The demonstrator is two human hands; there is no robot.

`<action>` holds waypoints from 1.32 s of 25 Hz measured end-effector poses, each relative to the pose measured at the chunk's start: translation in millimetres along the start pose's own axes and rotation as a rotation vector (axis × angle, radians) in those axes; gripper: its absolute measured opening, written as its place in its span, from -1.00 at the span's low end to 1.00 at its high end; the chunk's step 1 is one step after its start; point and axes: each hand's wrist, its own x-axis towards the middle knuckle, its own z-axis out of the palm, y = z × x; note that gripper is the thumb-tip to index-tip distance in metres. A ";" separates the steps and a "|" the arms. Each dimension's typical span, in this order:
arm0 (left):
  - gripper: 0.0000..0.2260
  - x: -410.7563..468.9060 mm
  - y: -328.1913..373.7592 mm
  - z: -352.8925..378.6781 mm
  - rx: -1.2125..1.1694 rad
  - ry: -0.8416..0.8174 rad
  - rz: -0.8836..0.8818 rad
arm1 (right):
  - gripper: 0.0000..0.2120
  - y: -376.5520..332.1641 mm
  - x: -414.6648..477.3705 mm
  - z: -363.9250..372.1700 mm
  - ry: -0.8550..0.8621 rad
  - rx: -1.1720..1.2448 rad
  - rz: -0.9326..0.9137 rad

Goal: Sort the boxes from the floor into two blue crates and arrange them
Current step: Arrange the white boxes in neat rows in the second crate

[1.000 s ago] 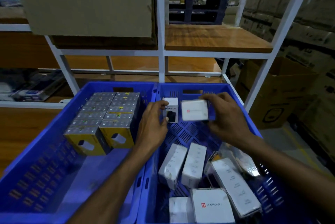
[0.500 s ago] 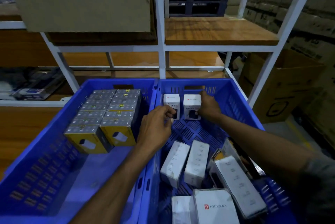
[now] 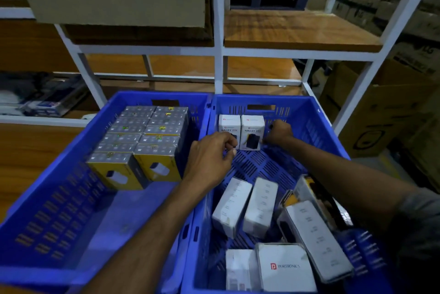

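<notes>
In the right crate (image 3: 316, 115)'s far-left corner, the right grip (image 3: 278, 131) clamps the right white box (image 3: 252, 130), probably light, stiff and slick, best pinched across opposite sides; the left grip (image 3: 209, 160) curls at the left white box (image 3: 229, 125), hold unclear.

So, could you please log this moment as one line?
left hand: curled against left Halley box | right hand: curled beside right Halley box | both upright, far end, right crate

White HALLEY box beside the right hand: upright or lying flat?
Upright. The white HALLEY cardboard box stands on end at the far wall of the right blue plastic crate, label facing camera.
</notes>
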 end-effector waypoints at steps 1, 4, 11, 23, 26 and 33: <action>-0.89 -0.7 2.2 -1.4 0.043 -0.013 0.012 | -0.59 -3.6 -8.3 -9.2 -0.027 -0.045 0.017; -0.87 -5.9 9.3 -2.3 0.185 -0.070 0.120 | -0.61 -10.7 -39.1 -50.5 -0.198 -0.218 -0.065; -0.87 -26.3 43.8 15.8 0.039 -0.325 0.187 | -0.38 1.3 -150.0 -106.8 -0.489 -0.639 -0.151; -0.54 -11.1 56.5 47.0 -0.464 -0.496 -0.238 | -0.67 22.5 -148.9 -130.4 0.031 0.276 -0.140; -0.54 -7.2 53.5 40.6 -0.718 -0.545 -0.382 | -0.74 16.4 -145.3 -118.9 0.018 0.889 -0.033; -0.64 6.4 54.8 26.4 -1.160 -0.208 -0.464 | -0.73 11.6 -131.3 -98.8 -0.051 1.128 0.093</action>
